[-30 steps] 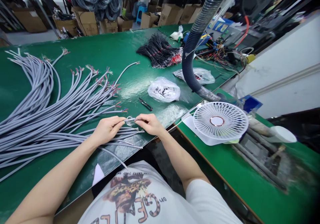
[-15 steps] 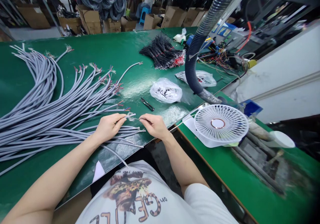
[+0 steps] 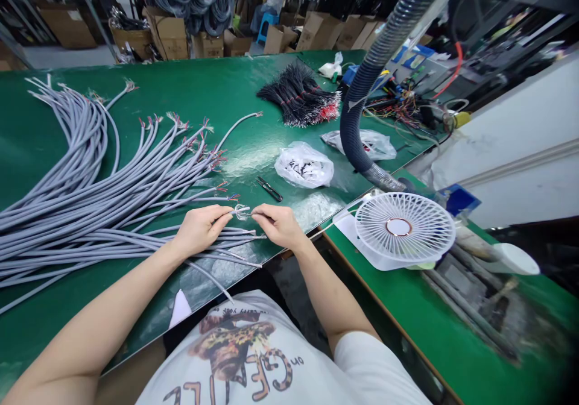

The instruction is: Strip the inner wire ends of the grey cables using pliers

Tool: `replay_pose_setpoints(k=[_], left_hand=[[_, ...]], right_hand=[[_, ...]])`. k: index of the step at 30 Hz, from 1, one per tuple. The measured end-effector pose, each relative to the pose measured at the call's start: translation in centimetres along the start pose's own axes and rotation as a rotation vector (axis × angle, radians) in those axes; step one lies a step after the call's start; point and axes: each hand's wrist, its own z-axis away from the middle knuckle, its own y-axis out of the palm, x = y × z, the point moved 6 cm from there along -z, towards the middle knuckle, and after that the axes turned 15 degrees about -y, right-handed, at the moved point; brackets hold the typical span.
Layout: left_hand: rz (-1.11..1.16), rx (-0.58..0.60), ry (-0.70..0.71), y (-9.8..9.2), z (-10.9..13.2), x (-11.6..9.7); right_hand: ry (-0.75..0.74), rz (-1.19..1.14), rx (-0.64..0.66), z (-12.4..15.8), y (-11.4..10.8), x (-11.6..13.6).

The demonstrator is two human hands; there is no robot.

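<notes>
Between the thumb and fingers of my left hand [image 3: 203, 229] is pinched a grey cable, close to its stripped end. Fine pale strands [image 3: 242, 212] fan out from that end. My right hand [image 3: 277, 224] is closed in a pinch at the tips of these strands, its fingertips a short gap from the left ones. Many more grey cables [image 3: 113, 215] lie on the green table beneath and left of my left hand, several showing red and blue wire ends. Black thread snips [image 3: 270, 189] rest just beyond my hands.
A clear bag of small dark parts [image 3: 304, 165] and a bundle of black wires [image 3: 298, 94] lie farther back. A ribbed hose [image 3: 355, 116] hangs down at the right. A white fan [image 3: 404, 230] stands on the lower green surface [image 3: 407, 320]. Cardboard boxes [image 3: 316, 31] line the background.
The strands at the cable end are more spread out, and the thin strand stretched towards my right fingers shows less. Both hands stay almost in place; the view has shifted slightly.
</notes>
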Motion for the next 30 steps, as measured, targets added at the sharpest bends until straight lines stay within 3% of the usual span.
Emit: replay_pose_setpoints(k=[6, 13, 22, 30], left_hand=[[0.006, 0.031, 0.018, 0.2, 0.1, -0.3], [0.11, 0.07, 0.008, 0.0, 0.1, -0.4], [0.162, 0.061, -0.035, 0.2, -0.1, 0.1], [0.11, 0.067, 0.01, 0.2, 0.0, -0.3]], right_hand=[[0.043, -0.146, -0.009, 0.2, 0.1, -0.9], [0.251, -0.534, -0.061, 0.9, 2.1, -3.2], [0.206, -0.383, -0.049, 0.4, 1.2, -2.7], [0.295, -0.63, -0.08, 0.8, 2.5, -3.2]])
